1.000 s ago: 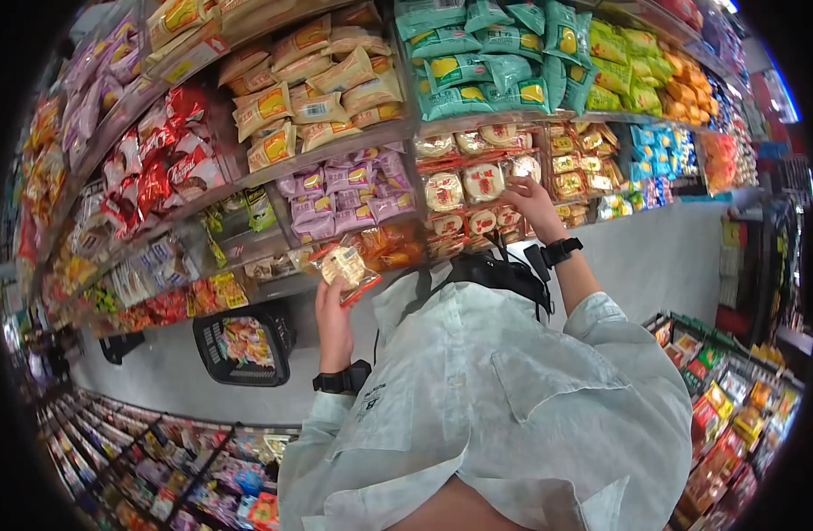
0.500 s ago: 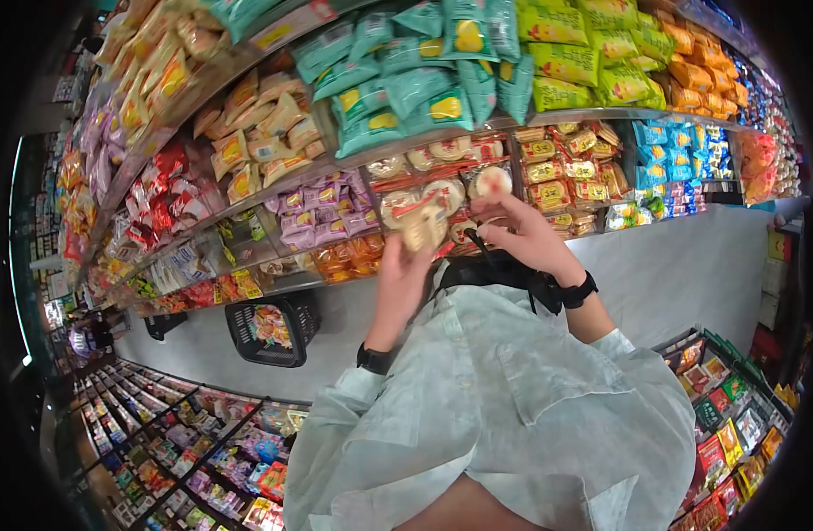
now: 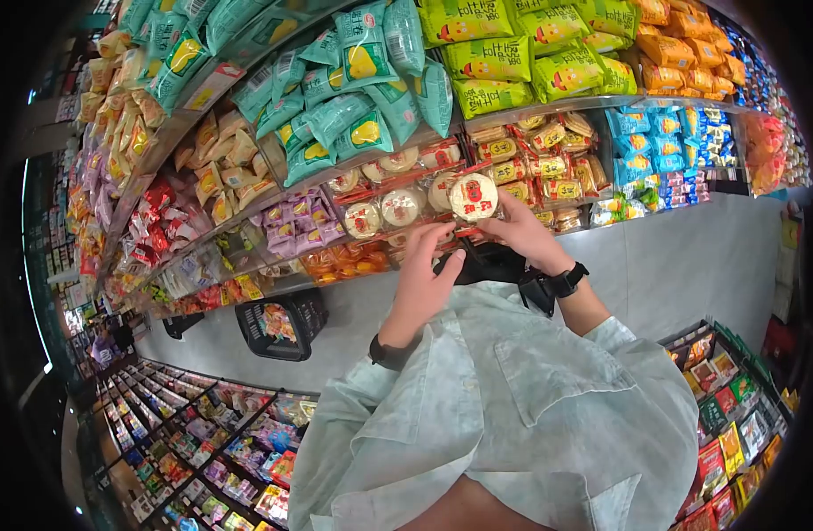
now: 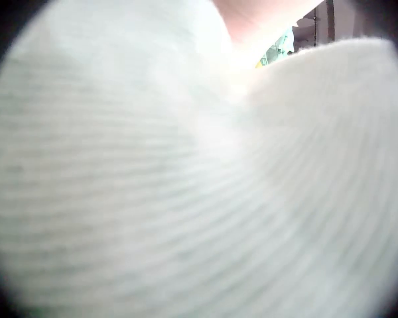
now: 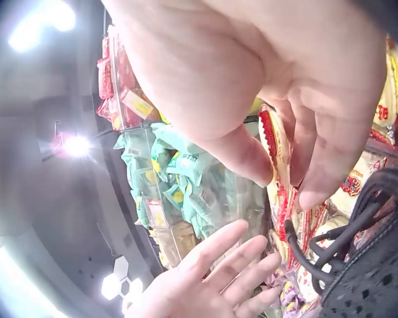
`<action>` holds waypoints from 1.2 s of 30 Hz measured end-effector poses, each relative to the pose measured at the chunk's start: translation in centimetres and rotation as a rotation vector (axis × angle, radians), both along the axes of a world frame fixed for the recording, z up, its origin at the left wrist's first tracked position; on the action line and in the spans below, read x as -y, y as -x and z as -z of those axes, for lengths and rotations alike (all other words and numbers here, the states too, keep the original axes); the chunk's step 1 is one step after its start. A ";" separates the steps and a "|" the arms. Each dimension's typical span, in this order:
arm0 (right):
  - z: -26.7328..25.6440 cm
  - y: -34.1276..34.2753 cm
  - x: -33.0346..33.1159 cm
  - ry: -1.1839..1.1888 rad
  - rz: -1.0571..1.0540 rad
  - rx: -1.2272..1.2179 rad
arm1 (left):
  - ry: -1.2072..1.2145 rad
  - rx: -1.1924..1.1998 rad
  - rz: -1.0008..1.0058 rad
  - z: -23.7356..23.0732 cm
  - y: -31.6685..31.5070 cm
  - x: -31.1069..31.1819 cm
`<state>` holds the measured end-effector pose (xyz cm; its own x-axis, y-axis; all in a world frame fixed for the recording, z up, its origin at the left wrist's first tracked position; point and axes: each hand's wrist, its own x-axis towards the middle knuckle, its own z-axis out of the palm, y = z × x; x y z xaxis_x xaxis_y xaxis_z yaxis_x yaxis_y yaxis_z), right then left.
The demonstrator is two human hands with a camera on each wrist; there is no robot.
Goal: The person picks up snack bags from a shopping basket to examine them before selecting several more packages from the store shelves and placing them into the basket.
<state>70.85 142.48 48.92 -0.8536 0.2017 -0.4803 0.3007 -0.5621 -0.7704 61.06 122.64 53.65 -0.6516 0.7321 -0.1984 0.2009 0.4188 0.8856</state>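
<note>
Between the thumb and fingers of my right hand (image 3: 528, 234) is a round cream wafer pack (image 3: 473, 196) with red print, raised in front of the shelf bin of similar round packs (image 3: 401, 206). From the side, the right wrist view shows the right hand (image 5: 272, 86) pinching the thin red-edged pack (image 5: 274, 152). My left hand (image 3: 421, 288) is beside it with nothing in its grasp, thumb and fingers apart. Its extended fingers also show low in the right wrist view, where the left hand (image 5: 209, 281) is below the pack. Pale sleeve cloth (image 4: 186, 172) fills most of the left wrist view.
Teal packs (image 3: 362, 124), green packs (image 3: 490, 62) and small gold packs (image 3: 548, 168) fill nearby bins. A black basket (image 3: 282, 326) with packets inside stands on the grey floor (image 3: 362, 332). Another stocked rack (image 3: 734, 425) is at lower right. Black straps (image 5: 358, 232) hang near the right hand.
The pack formerly in my left hand is no longer there, and that hand has moved right. My right hand has lifted a round pack. The head view has shifted right along the shelves.
</note>
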 end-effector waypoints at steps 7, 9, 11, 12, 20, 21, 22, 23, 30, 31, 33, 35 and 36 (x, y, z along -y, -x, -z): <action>1.5 2.1 -1.6 -0.028 -0.020 0.046 | 0.026 0.067 -0.069 -0.2 -0.7 0.7; 0.4 2.8 -1.7 -0.075 -0.003 0.002 | 0.036 0.070 -0.091 -0.4 -0.8 1.1; 0.6 3.3 -2.2 -0.168 -0.019 0.028 | 0.047 0.078 -0.126 -0.5 -1.0 1.4; 1.5 3.3 -2.6 -0.215 0.010 -0.013 | 0.049 0.091 -0.136 -0.6 -1.0 1.6; 3.7 3.4 -2.9 -0.515 0.201 0.024 | 0.030 0.152 -0.149 0.0 -1.0 3.7; 3.9 3.5 -2.8 -0.510 0.209 0.028 | 0.034 0.166 -0.149 0.1 -0.9 4.1; 4.0 3.7 -2.7 -0.507 0.219 0.030 | 0.035 0.179 -0.146 0.1 -0.7 4.5; 4.1 3.9 -2.7 -0.561 0.186 0.032 | 0.034 0.190 -0.141 0.2 -0.4 4.8; 6.2 6.7 -1.3 -0.805 0.091 0.075 | -0.044 0.155 -0.099 1.3 1.1 8.4; 6.2 7.1 -1.3 -0.886 0.077 0.098 | -0.050 0.152 -0.099 1.5 1.4 9.2; 5.2 7.9 -0.5 -0.962 0.095 0.116 | -0.066 0.151 -0.119 1.9 1.8 10.9; 2.9 8.4 0.1 -0.998 0.037 0.235 | -0.090 0.159 -0.158 2.4 2.1 12.9; 1.6 8.7 0.6 -1.015 0.006 0.298 | -0.106 0.171 -0.174 2.7 2.1 13.9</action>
<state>62.16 141.90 47.30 -0.7269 0.6299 -0.2737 0.5541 0.3023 -0.7756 58.92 108.76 50.93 -0.7332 0.6346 -0.2443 -0.0223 0.3366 0.9414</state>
